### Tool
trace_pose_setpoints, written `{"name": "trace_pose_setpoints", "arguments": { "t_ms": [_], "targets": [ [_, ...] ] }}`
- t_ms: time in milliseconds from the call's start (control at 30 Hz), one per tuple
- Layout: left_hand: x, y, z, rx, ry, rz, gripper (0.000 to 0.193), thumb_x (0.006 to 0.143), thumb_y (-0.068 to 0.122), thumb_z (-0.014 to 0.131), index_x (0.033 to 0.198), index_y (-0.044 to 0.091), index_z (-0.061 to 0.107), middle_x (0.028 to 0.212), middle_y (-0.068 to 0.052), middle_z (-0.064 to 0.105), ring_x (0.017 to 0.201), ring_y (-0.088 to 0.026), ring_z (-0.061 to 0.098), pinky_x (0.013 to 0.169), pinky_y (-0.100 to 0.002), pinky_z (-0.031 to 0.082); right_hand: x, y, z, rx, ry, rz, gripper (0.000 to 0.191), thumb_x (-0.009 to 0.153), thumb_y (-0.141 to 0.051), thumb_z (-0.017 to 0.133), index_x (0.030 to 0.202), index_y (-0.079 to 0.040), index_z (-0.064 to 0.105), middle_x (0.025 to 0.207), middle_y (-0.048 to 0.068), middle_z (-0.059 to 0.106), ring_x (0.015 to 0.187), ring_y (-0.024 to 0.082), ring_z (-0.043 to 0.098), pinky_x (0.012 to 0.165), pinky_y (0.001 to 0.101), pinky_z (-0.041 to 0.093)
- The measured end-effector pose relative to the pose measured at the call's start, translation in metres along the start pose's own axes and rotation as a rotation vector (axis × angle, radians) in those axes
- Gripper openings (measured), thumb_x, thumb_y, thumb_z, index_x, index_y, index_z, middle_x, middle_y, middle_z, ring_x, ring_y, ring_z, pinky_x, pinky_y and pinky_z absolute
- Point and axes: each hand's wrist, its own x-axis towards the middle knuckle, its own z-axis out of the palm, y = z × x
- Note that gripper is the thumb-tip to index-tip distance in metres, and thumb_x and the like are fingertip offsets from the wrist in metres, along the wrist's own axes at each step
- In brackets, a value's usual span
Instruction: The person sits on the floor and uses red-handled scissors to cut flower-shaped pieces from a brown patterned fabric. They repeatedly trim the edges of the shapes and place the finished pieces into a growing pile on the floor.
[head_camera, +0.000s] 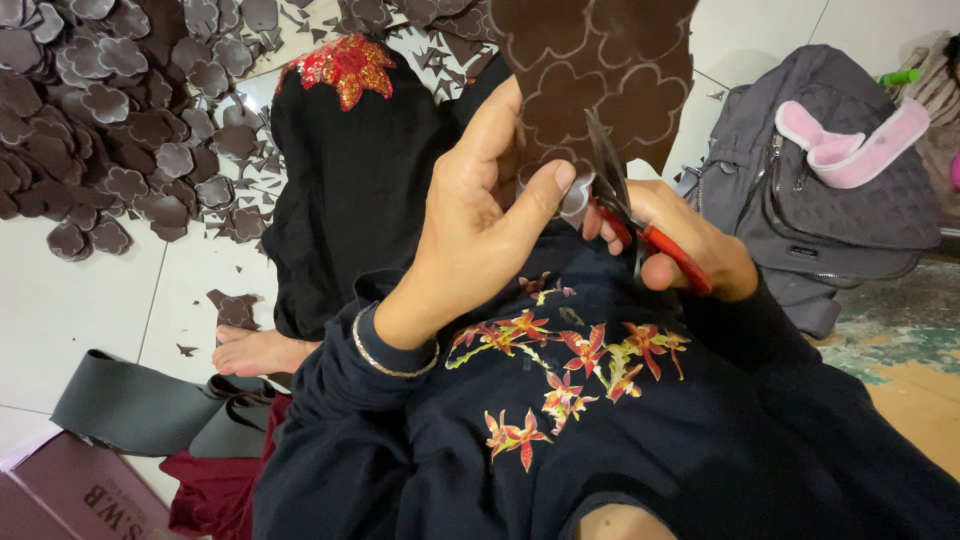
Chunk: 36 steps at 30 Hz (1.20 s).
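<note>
One big pile of brown flower shapes (110, 110), too many to count, lies far left on the floor. One grey bag (800, 190) sits right. One brown sheet (590, 70) stands upright in the middle, pinched by the left hand (470, 220). One pair of red scissors (630, 215), blades pointing up, is gripped by the right hand (690, 250).

Left hand (480, 220) raised, thumb pinched against fingers, right hand (680, 245) curled closed beside it, both wrists bent
</note>
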Motion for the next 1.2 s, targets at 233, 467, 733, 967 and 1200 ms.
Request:
{"name": "trace_pose_setpoints", "arguments": {
  "t_ms": [233, 467, 733, 967, 1200],
  "targets": [
    [0.004, 0.011, 0.002, -0.011, -0.004, -0.024, 0.056, 0.107, -0.010, 0.060, 0.156, -0.004, 0.035, 0.135, -0.005, 0.060, 0.124, -0.009, 0.056, 0.112, -0.023, 0.048, -0.004, 0.008, 0.002, 0.044, 0.040, 0.116, 0.124, 0.045, -0.110, 0.041, 0.106, -0.004, 0.061, 0.083, 0.002, 0.060, 0.066, 0.010, 0.057, 0.056, 0.0238, 0.048],
    [0.005, 0.025, -0.001, 0.231, -0.003, -0.102, 0.069, 0.099, -0.006, 0.067, 0.160, 0.002, 0.035, 0.093, 0.005, 0.048, 0.081, -0.001, 0.045, 0.074, -0.016, 0.039, -0.012, 0.026, -0.007, -0.023, -0.029, 0.008, 0.108, 0.051, -0.106, 0.041, 0.087, -0.007, 0.062, 0.067, -0.002, 0.055, 0.060, 0.009, 0.058, 0.055, 0.0231, 0.043],
    [0.005, 0.038, -0.007, 0.320, -0.070, -0.069, 0.077, 0.103, -0.004, 0.070, 0.165, 0.010, 0.026, 0.080, 0.003, 0.047, 0.071, -0.001, 0.047, 0.067, -0.016, 0.041, -0.011, 0.030, -0.014, -0.053, -0.083, 0.002, 0.097, 0.051, -0.097, 0.055, 0.087, -0.007, 0.066, 0.063, -0.002, 0.053, 0.056, 0.009, 0.052, 0.054, 0.0251, 0.041],
    [0.011, 0.049, -0.008, 0.416, -0.099, -0.141, 0.086, 0.094, -0.004, 0.068, 0.164, 0.013, 0.021, 0.075, 0.003, 0.056, 0.069, -0.004, 0.053, 0.068, -0.020, 0.044, -0.006, 0.013, -0.014, -0.032, -0.084, -0.023, 0.098, 0.055, -0.095, 0.060, 0.099, -0.008, 0.066, 0.076, -0.003, 0.056, 0.069, 0.009, 0.055, 0.061, 0.0252, 0.043],
    [0.011, 0.022, 0.004, -0.044, 0.061, -0.017, 0.045, 0.106, -0.008, 0.064, 0.139, 0.007, 0.038, 0.093, -0.003, 0.065, 0.078, -0.005, 0.064, 0.070, -0.019, 0.052, 0.004, 0.020, 0.004, 0.139, 0.031, -0.001, 0.107, 0.057, -0.102, 0.057, 0.100, -0.004, 0.062, 0.087, -0.002, 0.059, 0.074, 0.009, 0.054, 0.064, 0.0245, 0.046]
  ]
}}
